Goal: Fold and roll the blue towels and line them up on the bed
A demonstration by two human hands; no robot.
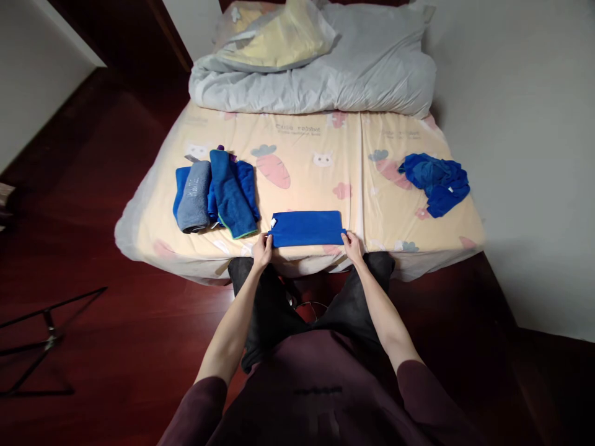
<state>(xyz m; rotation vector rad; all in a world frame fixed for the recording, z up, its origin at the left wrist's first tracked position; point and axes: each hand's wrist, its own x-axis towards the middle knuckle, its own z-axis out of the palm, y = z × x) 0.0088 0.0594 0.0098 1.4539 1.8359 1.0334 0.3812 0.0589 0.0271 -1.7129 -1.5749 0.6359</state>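
Observation:
A flat, folded blue cloth (307, 228) lies at the near edge of the bed, with a small white tag at its left side. My left hand (263, 249) pinches its near left corner, fingers closed. At the near right corner, my right hand (353, 246) grips the same cloth between thumb and fingers. To the left are a rolled grey towel (195, 195) and a folded dark blue cloth with a green edge (232, 195), resting on brighter blue cloths. A crumpled blue cloth heap (437, 181) sits on the right side of the bed.
The bed (316, 161) has a patterned sheet under a translucent cover. A grey quilt (372, 74) and a yellow pillow (283, 40) are at the far end. Black stand legs (49, 341) are on the floor at left; a wall (525, 155) is at right.

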